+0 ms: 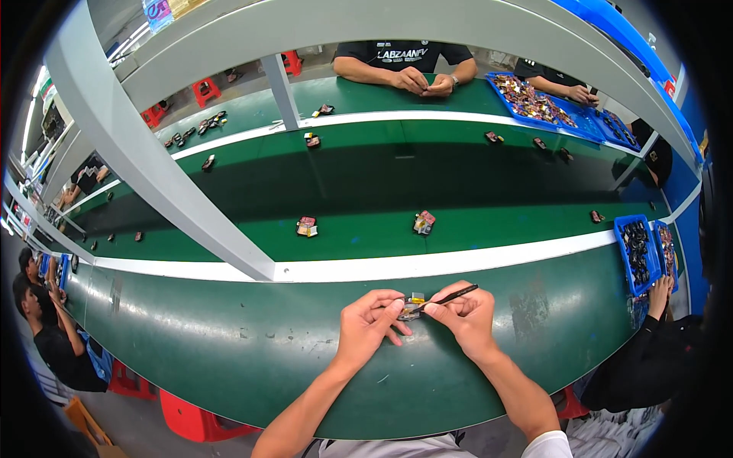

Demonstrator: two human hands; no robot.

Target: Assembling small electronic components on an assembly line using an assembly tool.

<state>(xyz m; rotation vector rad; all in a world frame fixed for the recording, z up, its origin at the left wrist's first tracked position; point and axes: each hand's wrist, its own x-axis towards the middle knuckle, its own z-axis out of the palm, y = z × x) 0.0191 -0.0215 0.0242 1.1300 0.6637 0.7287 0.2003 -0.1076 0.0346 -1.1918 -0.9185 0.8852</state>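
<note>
Above the near green bench, my left hand [368, 324] is closed round a small electronic assembly [413, 299]. It has a clear or grey body and a yellow patch; my fingers hide part of it. In my right hand [467, 317] is a pair of slim black tweezers [456, 294], pinched between thumb and fingers. Their tip reaches down to the left and meets the assembly, though the exact contact is too small to make out. Both hands are close together, just this side of the white rail.
Beyond the white rail [359, 266], a green conveyor belt [366, 243] carries small assemblies [424, 222]. A grey frame post [164, 179] slants across the left. Blue trays [635, 252] of parts stand at the right, beside a co-worker's hand [661, 294]. Other people sit across and left.
</note>
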